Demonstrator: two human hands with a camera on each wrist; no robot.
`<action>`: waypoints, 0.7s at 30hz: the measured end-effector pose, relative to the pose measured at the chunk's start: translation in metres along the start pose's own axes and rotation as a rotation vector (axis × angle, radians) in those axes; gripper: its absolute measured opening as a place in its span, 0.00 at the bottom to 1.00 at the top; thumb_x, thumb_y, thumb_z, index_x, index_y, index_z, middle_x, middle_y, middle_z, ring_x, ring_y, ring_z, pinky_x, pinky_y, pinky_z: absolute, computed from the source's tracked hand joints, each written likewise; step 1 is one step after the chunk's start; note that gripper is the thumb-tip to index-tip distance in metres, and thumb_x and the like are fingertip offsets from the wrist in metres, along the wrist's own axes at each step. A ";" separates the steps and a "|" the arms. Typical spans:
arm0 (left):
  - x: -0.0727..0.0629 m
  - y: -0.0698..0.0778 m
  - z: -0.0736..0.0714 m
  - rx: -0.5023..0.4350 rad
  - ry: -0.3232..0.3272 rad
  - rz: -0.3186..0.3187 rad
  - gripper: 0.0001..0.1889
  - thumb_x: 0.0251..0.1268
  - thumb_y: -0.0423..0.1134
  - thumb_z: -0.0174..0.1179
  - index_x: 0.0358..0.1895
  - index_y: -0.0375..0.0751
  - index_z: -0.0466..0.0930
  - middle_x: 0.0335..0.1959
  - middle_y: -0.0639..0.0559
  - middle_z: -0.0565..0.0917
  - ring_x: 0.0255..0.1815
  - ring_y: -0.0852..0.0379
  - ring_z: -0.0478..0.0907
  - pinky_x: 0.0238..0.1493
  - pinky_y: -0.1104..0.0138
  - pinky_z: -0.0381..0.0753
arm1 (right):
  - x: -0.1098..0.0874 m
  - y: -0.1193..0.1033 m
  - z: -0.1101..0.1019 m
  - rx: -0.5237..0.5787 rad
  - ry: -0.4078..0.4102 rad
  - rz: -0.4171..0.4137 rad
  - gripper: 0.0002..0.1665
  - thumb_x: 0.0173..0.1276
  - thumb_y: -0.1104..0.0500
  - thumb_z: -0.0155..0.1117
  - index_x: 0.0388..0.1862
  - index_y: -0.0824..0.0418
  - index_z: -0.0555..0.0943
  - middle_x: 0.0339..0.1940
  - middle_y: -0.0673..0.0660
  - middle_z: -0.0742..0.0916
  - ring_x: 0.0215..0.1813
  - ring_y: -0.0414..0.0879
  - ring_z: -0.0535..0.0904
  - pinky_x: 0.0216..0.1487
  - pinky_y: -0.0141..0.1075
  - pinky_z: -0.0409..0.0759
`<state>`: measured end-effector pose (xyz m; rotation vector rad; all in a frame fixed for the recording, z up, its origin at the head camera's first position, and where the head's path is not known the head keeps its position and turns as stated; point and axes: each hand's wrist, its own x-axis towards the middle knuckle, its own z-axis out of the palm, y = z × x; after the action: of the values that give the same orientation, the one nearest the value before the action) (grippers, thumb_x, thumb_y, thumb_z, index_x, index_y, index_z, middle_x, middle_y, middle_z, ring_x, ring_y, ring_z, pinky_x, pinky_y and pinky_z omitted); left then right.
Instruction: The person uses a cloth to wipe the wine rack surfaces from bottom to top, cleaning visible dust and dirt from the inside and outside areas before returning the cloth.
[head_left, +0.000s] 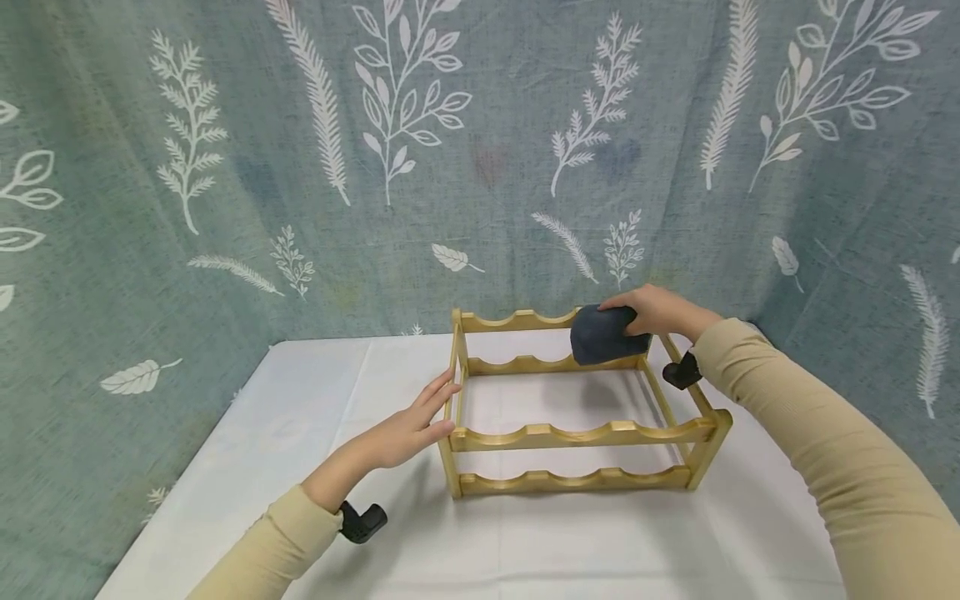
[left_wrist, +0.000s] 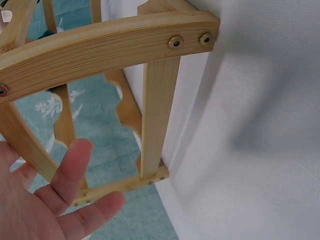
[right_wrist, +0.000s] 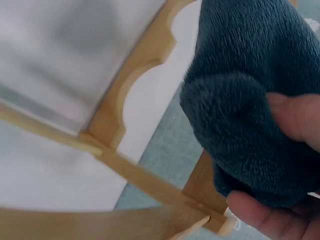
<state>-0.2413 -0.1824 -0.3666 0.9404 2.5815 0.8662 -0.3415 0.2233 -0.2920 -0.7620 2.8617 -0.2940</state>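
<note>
A two-tier wooden rack with scalloped rails (head_left: 547,435) stands on the white-covered table. My right hand (head_left: 652,310) grips a bunched dark blue cloth (head_left: 600,335) at the rack's back right top rail. In the right wrist view the cloth (right_wrist: 235,115) looks fuzzy, with the thumb (right_wrist: 300,117) pressed into it and the fingers curled beneath. My left hand (head_left: 408,429) is at the rack's left end, fingers extended along its side. The left wrist view shows that hand (left_wrist: 45,205) with spread fingers beside the wooden end frame (left_wrist: 110,42); whether they touch it is hard to tell.
The white tablecloth (head_left: 330,400) spreads around the rack. A green-grey curtain with white leaf prints (head_left: 480,167) hangs behind and at both sides. Each wrist carries a black camera mount, one at the left sleeve (head_left: 363,523) and one at the right (head_left: 681,372).
</note>
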 end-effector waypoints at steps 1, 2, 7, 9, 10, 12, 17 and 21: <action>0.000 0.000 0.000 0.001 0.001 0.001 0.31 0.72 0.53 0.39 0.73 0.49 0.44 0.74 0.54 0.33 0.67 0.42 0.58 0.60 0.45 0.63 | 0.002 -0.001 0.000 0.016 -0.004 -0.010 0.32 0.60 0.66 0.62 0.65 0.58 0.69 0.60 0.69 0.74 0.56 0.62 0.73 0.47 0.50 0.73; 0.001 0.000 0.000 0.001 0.001 -0.002 0.31 0.72 0.53 0.39 0.73 0.49 0.44 0.74 0.55 0.33 0.67 0.42 0.58 0.60 0.46 0.63 | 0.003 -0.003 0.001 0.034 -0.010 -0.021 0.32 0.60 0.66 0.62 0.65 0.58 0.69 0.61 0.69 0.73 0.56 0.62 0.73 0.48 0.50 0.73; 0.001 0.001 0.000 0.007 -0.002 -0.007 0.30 0.72 0.51 0.40 0.73 0.49 0.43 0.74 0.55 0.33 0.67 0.43 0.59 0.60 0.46 0.63 | 0.019 -0.021 0.004 0.154 -0.043 -0.100 0.33 0.60 0.64 0.63 0.66 0.57 0.68 0.63 0.67 0.72 0.57 0.60 0.72 0.48 0.48 0.73; 0.000 0.001 -0.001 0.006 -0.001 -0.009 0.31 0.72 0.52 0.40 0.73 0.49 0.44 0.74 0.56 0.33 0.67 0.43 0.59 0.60 0.46 0.63 | 0.030 -0.033 0.008 0.179 -0.036 -0.136 0.33 0.60 0.63 0.63 0.66 0.57 0.68 0.63 0.66 0.72 0.57 0.59 0.73 0.48 0.47 0.73; 0.000 0.001 -0.001 0.005 -0.002 -0.011 0.31 0.72 0.53 0.39 0.73 0.50 0.43 0.74 0.56 0.33 0.67 0.43 0.60 0.60 0.47 0.63 | 0.036 -0.039 0.010 0.182 -0.025 -0.153 0.33 0.60 0.63 0.63 0.66 0.57 0.68 0.63 0.65 0.72 0.57 0.58 0.73 0.48 0.47 0.73; 0.000 0.001 -0.001 0.007 0.001 -0.005 0.32 0.72 0.54 0.39 0.73 0.49 0.43 0.74 0.55 0.33 0.67 0.43 0.59 0.60 0.46 0.63 | 0.050 -0.053 0.015 0.193 -0.008 -0.174 0.33 0.60 0.62 0.63 0.66 0.56 0.68 0.63 0.64 0.73 0.58 0.57 0.72 0.50 0.46 0.73; 0.000 0.001 -0.002 0.001 -0.006 -0.014 0.32 0.71 0.55 0.39 0.73 0.50 0.44 0.74 0.55 0.33 0.66 0.43 0.61 0.60 0.47 0.64 | 0.084 -0.089 0.032 0.217 0.005 -0.192 0.33 0.61 0.62 0.63 0.66 0.54 0.68 0.64 0.61 0.72 0.62 0.56 0.70 0.56 0.46 0.71; 0.000 0.001 -0.002 -0.016 -0.019 -0.027 0.32 0.71 0.56 0.39 0.73 0.52 0.43 0.74 0.56 0.33 0.68 0.44 0.59 0.60 0.47 0.63 | 0.104 -0.111 0.046 0.199 0.020 -0.138 0.34 0.61 0.62 0.64 0.66 0.51 0.68 0.64 0.59 0.73 0.64 0.55 0.68 0.60 0.46 0.69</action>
<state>-0.2414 -0.1829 -0.3640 0.9029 2.5619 0.8650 -0.3683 0.0693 -0.3224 -0.9213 2.7481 -0.5981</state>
